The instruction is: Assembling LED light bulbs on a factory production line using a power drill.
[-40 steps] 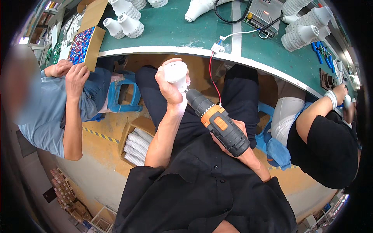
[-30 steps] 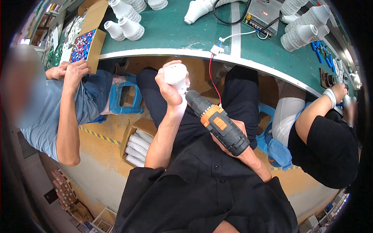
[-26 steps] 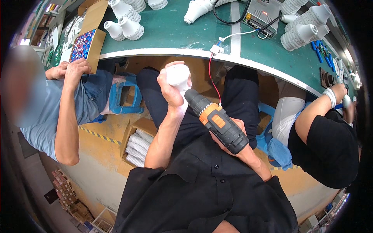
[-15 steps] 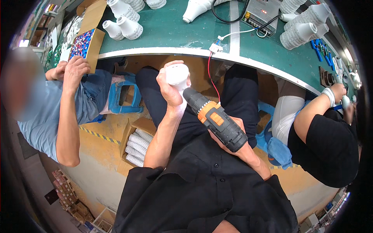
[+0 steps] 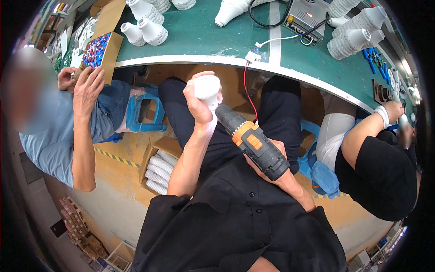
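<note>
In my left hand [image 5: 198, 105], fingers wrapped round it, is a white cone-shaped plastic housing [image 5: 207, 88], held above my lap. A black and orange cordless drill [image 5: 252, 141] is gripped by my right hand [image 5: 272, 156], whose fingers are mostly hidden beneath the drill body. The drill's chuck end points up and left at the housing's lower side, where a bright light falls on it and my wrist. Whether the bit touches the housing I cannot make out. A red wire [image 5: 247, 90] hangs from a white connector [image 5: 252, 56] at the table edge and runs down behind the drill.
Stacked white housings [image 5: 152, 31] stand on the green table [image 5: 195, 45], beside a power supply box [image 5: 306, 18]. A co-worker at left handles something at a carton [image 5: 113, 56] of small coloured parts; another works at right. An open carton [image 5: 147, 170] of white ribbed parts sits on the floor.
My hands, the housing and the drill stay nearly in place. The left co-worker's hands have shifted and now hold a small brownish thing beside the carton.
</note>
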The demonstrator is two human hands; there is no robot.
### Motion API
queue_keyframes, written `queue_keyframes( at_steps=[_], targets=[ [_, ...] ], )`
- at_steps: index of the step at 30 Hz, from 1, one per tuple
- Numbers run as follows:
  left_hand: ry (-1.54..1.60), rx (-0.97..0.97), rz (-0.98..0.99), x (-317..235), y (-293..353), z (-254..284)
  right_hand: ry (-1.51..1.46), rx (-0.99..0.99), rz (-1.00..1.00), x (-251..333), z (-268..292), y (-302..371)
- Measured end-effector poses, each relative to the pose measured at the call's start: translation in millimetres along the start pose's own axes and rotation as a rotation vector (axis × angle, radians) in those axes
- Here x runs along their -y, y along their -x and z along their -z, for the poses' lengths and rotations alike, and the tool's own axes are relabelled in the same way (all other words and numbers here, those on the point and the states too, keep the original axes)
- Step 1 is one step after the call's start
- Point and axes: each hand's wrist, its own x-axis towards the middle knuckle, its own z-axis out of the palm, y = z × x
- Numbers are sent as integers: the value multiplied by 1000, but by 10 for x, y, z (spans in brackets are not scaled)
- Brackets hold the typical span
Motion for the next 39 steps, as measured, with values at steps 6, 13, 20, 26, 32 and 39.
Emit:
queue_keyframes(
  at_steps=[6,13,20,26,32,39],
  targets=[
    [68,-34,29,-27,0,-50,-23,50,-58,-32,-15,-17],
    [44,-41,46,-21,13,-60,-34,9,-44,-19,-30,-35],
    [65,-61,33,-12,-84,23,-28,24,-74,0,19,81],
    [152,-120,119,-86,-158,285,-35,8,-93,94,23,118],
    [371,-26,299,-168,-300,310,12,-21,43,65,123,68],
    [7,89,347,-549,-439,167,5,-23,-17,-24,186,76]
  ],
)
